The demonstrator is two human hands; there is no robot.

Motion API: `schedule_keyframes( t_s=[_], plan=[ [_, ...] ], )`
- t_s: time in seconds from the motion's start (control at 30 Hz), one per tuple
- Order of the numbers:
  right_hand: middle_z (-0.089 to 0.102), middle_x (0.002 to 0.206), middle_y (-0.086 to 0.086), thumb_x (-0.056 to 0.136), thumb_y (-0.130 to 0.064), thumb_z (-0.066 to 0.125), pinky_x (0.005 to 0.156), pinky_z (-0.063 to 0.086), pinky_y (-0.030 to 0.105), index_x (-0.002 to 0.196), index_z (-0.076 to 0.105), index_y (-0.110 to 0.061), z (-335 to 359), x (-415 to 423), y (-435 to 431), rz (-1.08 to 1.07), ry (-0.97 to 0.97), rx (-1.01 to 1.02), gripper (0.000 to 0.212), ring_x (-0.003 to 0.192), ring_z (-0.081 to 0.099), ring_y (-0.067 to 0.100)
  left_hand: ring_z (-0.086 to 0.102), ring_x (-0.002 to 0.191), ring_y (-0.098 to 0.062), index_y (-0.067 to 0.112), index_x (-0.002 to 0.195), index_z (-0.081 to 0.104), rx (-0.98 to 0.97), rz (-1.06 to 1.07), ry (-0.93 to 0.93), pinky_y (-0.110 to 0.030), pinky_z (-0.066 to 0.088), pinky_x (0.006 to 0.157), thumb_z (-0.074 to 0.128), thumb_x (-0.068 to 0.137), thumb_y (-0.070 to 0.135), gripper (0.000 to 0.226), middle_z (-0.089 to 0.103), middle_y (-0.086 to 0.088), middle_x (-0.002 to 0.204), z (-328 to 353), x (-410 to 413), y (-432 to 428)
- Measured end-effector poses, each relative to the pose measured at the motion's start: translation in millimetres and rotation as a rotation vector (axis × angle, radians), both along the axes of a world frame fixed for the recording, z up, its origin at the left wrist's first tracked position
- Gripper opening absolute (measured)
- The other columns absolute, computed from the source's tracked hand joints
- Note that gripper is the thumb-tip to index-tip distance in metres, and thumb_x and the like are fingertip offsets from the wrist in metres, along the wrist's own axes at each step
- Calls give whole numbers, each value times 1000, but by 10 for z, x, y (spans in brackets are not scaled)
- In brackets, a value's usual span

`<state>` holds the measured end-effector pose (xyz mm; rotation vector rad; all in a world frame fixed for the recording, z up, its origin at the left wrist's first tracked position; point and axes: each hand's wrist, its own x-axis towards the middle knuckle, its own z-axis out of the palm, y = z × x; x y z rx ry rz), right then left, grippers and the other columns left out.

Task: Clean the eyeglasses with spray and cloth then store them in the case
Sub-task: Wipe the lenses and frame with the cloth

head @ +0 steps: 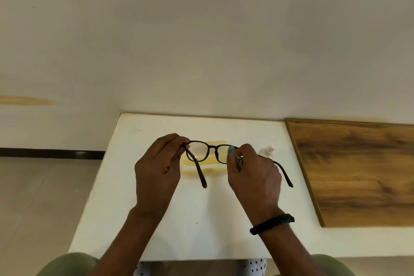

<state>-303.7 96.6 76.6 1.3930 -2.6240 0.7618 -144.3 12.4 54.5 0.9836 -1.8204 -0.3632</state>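
Dark-framed eyeglasses point(209, 149) hang in the air above the white table point(201, 219), temples unfolded toward me. My left hand point(158, 169) pinches the frame's left corner at the hinge. My right hand point(253, 172) presses a small grey cloth point(235, 157) against the right lens. Spray droplets show on the left lens. Behind the glasses, a pale yellow case point(190, 167) rests on the table, partly hidden by them. A small clear spray bottle point(267, 151) peeks out behind my right hand.
A wooden board point(358, 170) covers the table's right side. The table's left edge drops to a tiled floor point(40, 204). A plain wall point(201, 40) rises behind. A black band circles my right wrist.
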Motion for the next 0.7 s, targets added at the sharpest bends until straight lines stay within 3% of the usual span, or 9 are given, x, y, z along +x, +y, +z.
schedule_keyframes(
  t_s=[0.13, 0.27, 0.5, 0.7],
  plan=[
    [23, 44, -15, 86, -26, 71, 39, 16, 15, 76, 62, -17, -17, 2, -20, 4, 13, -60, 17, 36, 23, 10, 65, 96, -11, 3, 99, 76, -13, -11, 19, -13, 49, 92, 60, 93, 15, 21, 74, -7, 101, 1, -13, 12],
    [44, 48, -9, 91, -31, 64, 39, 42, 29, 81, 62, -21, -40, 35, -17, 40, -17, -50, 15, 41, 50, 24, 65, 96, -11, 3, 100, 76, -21, -10, 16, -14, 49, 93, 63, 93, 14, 19, 74, -8, 100, -6, -22, 10],
    [33, 48, -11, 84, -29, 71, 36, 38, 27, 72, 64, -25, -59, 61, -1, 135, 0, -64, 15, 41, 36, 15, 65, 93, -11, 4, 97, 77, -22, 18, 27, -11, 48, 88, 63, 92, 12, 17, 75, -7, 98, -6, 5, -2],
    [55, 50, -5, 89, -33, 65, 40, 44, 30, 77, 63, -25, -93, -10, 26, 114, 17, -16, 14, 45, 52, 21, 64, 91, -8, 4, 95, 76, 19, 36, 49, -6, 45, 84, 69, 88, 4, 10, 74, -5, 96, -1, -5, -11]
  ],
)
